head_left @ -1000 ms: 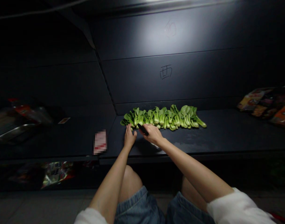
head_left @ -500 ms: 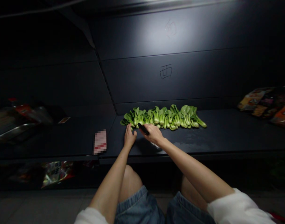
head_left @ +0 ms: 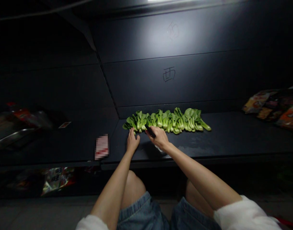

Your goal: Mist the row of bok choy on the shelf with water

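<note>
Black handle (head_left: 150, 131) gripping in right hand (head_left: 160, 138); holding left hand (head_left: 132, 140), spread at thumb, by left end of bok choy (head_left: 175, 122), near back edge of shelf (head_left: 232, 137).

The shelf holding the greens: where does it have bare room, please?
Bare shelf shows right of the greens, up to the packets, and along the front, right of the right hand. Crowded: the greens' left end, by the left hand and the black handle.
</note>
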`<control>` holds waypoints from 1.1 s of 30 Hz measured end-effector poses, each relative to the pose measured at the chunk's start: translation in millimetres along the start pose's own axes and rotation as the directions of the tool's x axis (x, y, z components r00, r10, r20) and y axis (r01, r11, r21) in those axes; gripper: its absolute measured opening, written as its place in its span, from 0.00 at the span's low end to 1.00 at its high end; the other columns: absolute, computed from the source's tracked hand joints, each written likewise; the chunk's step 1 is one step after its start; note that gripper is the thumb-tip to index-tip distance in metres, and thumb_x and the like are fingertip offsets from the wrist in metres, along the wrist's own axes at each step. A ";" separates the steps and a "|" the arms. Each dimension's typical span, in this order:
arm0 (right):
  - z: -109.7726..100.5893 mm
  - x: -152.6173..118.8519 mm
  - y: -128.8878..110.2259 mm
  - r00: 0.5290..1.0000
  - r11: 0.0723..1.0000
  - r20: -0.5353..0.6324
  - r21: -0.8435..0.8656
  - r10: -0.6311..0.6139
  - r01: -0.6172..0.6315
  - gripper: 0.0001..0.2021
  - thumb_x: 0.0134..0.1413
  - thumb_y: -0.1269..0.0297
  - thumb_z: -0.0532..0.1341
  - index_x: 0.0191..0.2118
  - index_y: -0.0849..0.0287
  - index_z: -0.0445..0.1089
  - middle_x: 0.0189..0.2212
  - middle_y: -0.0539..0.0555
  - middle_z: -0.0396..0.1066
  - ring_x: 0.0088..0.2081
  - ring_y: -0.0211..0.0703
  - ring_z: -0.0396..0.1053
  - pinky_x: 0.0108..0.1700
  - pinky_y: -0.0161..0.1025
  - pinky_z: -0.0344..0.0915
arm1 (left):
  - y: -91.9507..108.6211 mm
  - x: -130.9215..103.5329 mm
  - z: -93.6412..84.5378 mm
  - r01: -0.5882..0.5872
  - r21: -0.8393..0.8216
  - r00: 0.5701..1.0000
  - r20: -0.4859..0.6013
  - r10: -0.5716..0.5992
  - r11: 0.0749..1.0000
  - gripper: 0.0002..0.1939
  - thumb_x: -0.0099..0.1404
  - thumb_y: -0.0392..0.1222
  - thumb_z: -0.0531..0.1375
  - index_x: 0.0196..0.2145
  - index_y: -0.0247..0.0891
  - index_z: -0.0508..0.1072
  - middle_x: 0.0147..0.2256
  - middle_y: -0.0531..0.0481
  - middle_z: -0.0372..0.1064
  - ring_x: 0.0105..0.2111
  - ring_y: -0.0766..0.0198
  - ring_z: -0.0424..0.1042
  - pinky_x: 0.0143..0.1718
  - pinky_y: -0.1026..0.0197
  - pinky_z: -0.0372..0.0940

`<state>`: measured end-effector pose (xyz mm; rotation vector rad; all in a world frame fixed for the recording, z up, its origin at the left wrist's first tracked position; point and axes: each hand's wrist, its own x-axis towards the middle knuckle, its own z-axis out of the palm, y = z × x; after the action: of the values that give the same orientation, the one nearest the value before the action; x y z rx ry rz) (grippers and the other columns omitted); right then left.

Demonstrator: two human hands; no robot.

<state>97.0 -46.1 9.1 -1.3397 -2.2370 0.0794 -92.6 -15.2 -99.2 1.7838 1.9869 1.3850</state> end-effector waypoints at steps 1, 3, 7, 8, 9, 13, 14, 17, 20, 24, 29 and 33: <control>0.5 -0.4 1.4 1.000 1.000 -0.016 0.014 0.015 -0.015 0.16 0.68 0.54 0.52 0.44 0.59 0.71 0.40 0.58 0.77 0.41 0.45 0.74 0.40 0.34 0.59 | -0.8 0.0 0.3 -0.007 -0.002 1.000 -0.001 0.007 1.000 0.32 0.60 0.36 0.55 0.63 0.32 0.60 0.63 0.35 0.59 0.66 0.51 0.55 0.66 0.49 0.53; 1.3 -1.2 4.9 0.997 0.998 -0.047 0.038 0.061 -0.059 0.16 0.67 0.53 0.52 0.43 0.59 0.71 0.38 0.57 0.77 0.40 0.45 0.74 0.38 0.34 0.59 | -1.9 0.0 0.8 -0.021 -0.006 1.000 -0.002 0.021 1.000 0.32 0.60 0.36 0.55 0.63 0.32 0.60 0.64 0.35 0.58 0.66 0.51 0.54 0.66 0.48 0.52; 0.0 -3.4 13.0 0.986 0.992 -0.113 0.061 0.120 -0.114 0.16 0.67 0.54 0.51 0.42 0.59 0.71 0.36 0.57 0.76 0.38 0.45 0.73 0.38 0.34 0.59 | -2.2 -0.2 1.0 -0.040 -0.003 0.999 0.006 0.040 0.999 0.33 0.61 0.37 0.55 0.64 0.32 0.59 0.64 0.34 0.57 0.67 0.50 0.52 0.66 0.47 0.52; -1.0 -4.1 14.8 0.985 0.991 -0.123 0.061 0.122 -0.115 0.16 0.67 0.54 0.51 0.41 0.59 0.71 0.36 0.57 0.76 0.38 0.45 0.72 0.38 0.34 0.58 | -1.9 -0.3 0.9 -0.041 0.001 0.999 0.011 0.041 0.999 0.33 0.61 0.37 0.55 0.64 0.31 0.58 0.64 0.33 0.56 0.67 0.50 0.52 0.66 0.47 0.52; -2.2 -4.9 16.2 0.984 0.991 -0.130 0.059 0.124 -0.117 0.17 0.67 0.54 0.51 0.41 0.59 0.71 0.36 0.57 0.76 0.38 0.45 0.72 0.38 0.35 0.58 | -1.6 -0.3 0.7 -0.040 0.007 0.999 0.017 0.040 0.999 0.33 0.61 0.37 0.55 0.64 0.30 0.58 0.65 0.33 0.56 0.67 0.49 0.51 0.66 0.47 0.52; -7.4 -8.3 19.8 0.977 0.986 -0.135 0.057 0.165 -0.159 0.17 0.67 0.54 0.50 0.39 0.59 0.71 0.35 0.57 0.75 0.38 0.44 0.71 0.37 0.34 0.57 | 0.1 -0.3 -0.7 -0.029 0.031 0.999 0.037 0.028 0.999 0.33 0.61 0.37 0.55 0.64 0.30 0.58 0.65 0.33 0.54 0.68 0.50 0.50 0.67 0.48 0.51; -8.6 -9.1 20.3 0.974 0.983 -0.134 0.059 0.180 -0.174 0.17 0.67 0.54 0.51 0.40 0.59 0.71 0.34 0.57 0.75 0.37 0.44 0.71 0.37 0.34 0.57 | 0.6 -0.4 -1.2 -0.027 0.037 0.999 0.040 0.025 0.999 0.33 0.61 0.37 0.55 0.64 0.30 0.57 0.65 0.33 0.54 0.68 0.50 0.50 0.67 0.49 0.51; -11.5 -11.1 22.0 0.967 0.975 -0.132 0.077 0.217 -0.208 0.16 0.67 0.53 0.51 0.40 0.58 0.71 0.34 0.56 0.75 0.36 0.44 0.71 0.36 0.34 0.56 | 2.0 -0.5 -2.2 -0.023 0.054 0.999 0.051 0.021 0.998 0.34 0.61 0.36 0.55 0.65 0.29 0.57 0.66 0.32 0.53 0.68 0.50 0.49 0.67 0.49 0.51; -13.3 -13.0 24.2 0.967 0.975 -0.141 0.090 0.214 -0.203 0.17 0.67 0.53 0.51 0.41 0.58 0.71 0.34 0.56 0.75 0.35 0.44 0.71 0.36 0.34 0.56 | 2.6 -0.5 -2.6 -0.029 0.071 0.998 0.060 0.025 0.997 0.34 0.62 0.36 0.55 0.65 0.27 0.56 0.66 0.31 0.53 0.68 0.49 0.49 0.67 0.48 0.51; -15.1 -16.1 27.0 0.972 0.982 -0.141 0.060 0.189 -0.182 0.17 0.68 0.53 0.50 0.40 0.59 0.71 0.35 0.57 0.76 0.37 0.44 0.71 0.37 0.34 0.57 | 1.4 0.4 -2.0 -0.040 0.080 0.998 0.054 0.036 0.996 0.34 0.61 0.36 0.55 0.65 0.29 0.56 0.66 0.32 0.53 0.68 0.48 0.49 0.67 0.46 0.51; -21.4 -20.9 28.4 0.980 0.985 -0.101 0.000 0.174 -0.175 0.16 0.68 0.54 0.51 0.41 0.59 0.71 0.37 0.57 0.76 0.40 0.45 0.72 0.38 0.34 0.57 | 2.1 1.1 -2.7 -0.036 0.086 0.998 0.055 0.031 0.996 0.34 0.61 0.37 0.55 0.65 0.30 0.57 0.66 0.33 0.53 0.68 0.50 0.49 0.67 0.49 0.50; -29.7 -23.8 31.8 0.978 0.977 -0.035 -0.040 0.208 -0.209 0.16 0.68 0.53 0.51 0.42 0.58 0.71 0.37 0.57 0.77 0.39 0.44 0.72 0.36 0.34 0.55 | 4.7 0.8 -4.1 -0.034 0.107 0.997 0.070 0.026 0.994 0.34 0.62 0.37 0.55 0.65 0.26 0.56 0.66 0.30 0.52 0.68 0.48 0.49 0.67 0.48 0.51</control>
<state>145.3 -56.1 15.2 -1.5855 -2.0774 0.0841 -92.0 -17.2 -93.2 1.8870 2.0441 1.2282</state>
